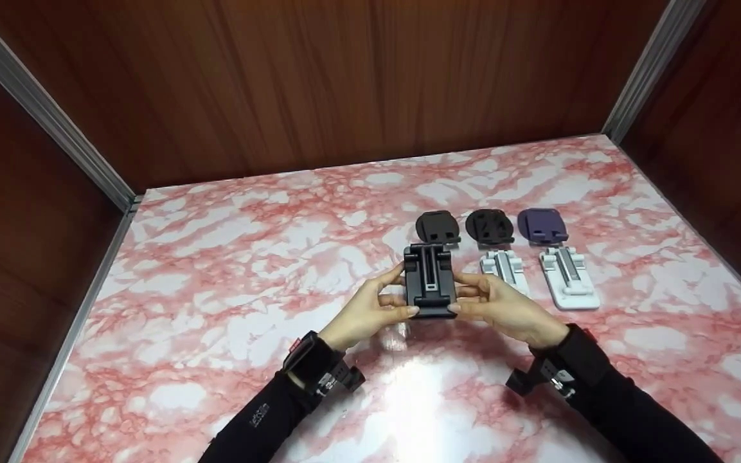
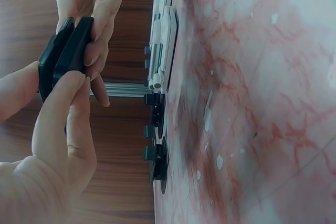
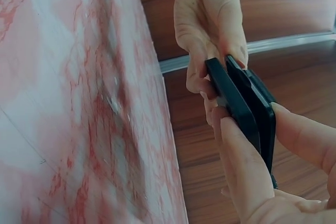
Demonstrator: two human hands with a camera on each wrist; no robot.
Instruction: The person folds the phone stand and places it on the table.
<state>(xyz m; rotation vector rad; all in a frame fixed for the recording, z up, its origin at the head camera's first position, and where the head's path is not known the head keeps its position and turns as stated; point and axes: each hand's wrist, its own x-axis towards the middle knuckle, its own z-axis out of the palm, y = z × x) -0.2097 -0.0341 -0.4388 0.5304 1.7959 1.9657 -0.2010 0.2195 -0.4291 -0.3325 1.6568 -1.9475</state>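
Note:
A black folding phone stand (image 1: 430,283) is held up off the marbled table between two hands. My left hand (image 1: 360,315) grips its left edge, thumb on the front near the lower corner and fingers behind. On the opposite edge, my right hand (image 1: 505,308) pinches it the same way. From the side, in the left wrist view, the stand (image 2: 73,51) shows two plates lying almost parallel with a narrow gap. That gap also shows on the stand (image 3: 239,103) in the right wrist view. Fingertips behind the stand are hidden in the head view.
Two white phone stands (image 1: 576,286) lie to the right, one partly behind the right hand. Beyond them sit round-based holders: a dark brown one (image 1: 437,225), a black one (image 1: 490,225) and a purple one (image 1: 542,225). Wood-grain panels (image 1: 344,83) enclose the table (image 1: 229,257).

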